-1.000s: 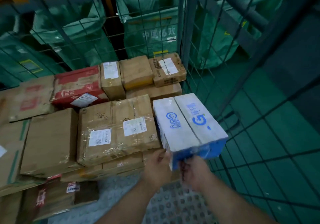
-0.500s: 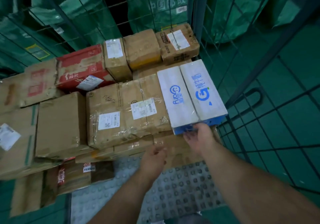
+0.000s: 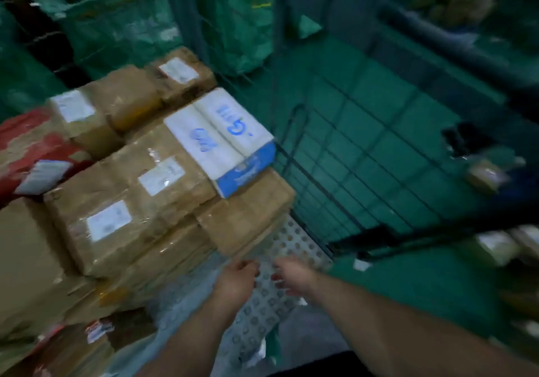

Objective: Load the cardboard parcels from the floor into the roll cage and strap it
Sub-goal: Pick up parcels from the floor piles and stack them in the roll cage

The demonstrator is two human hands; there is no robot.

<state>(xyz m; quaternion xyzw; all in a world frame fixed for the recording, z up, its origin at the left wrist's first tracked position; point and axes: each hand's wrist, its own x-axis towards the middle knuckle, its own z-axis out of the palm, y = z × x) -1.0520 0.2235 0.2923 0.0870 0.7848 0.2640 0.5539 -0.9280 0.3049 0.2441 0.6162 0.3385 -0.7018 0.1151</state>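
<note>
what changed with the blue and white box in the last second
The white and blue box went from both hands' grip onto the brown parcels by the mesh wall, then was let go. The left hand and right hand have drawn back over the studded floor, holding nothing. Those parcels stayed put.

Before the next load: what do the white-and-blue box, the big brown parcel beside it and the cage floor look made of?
White-and-blue box: printed cardboard, smooth, perhaps coated; a flap seam runs along its top.
Big brown parcel: kraft cardboard under clear glossy tape that wrinkles and glints.
Cage floor: grey, matt, rows of round dimples; plastic or metal, the blur leaves it open.
</note>
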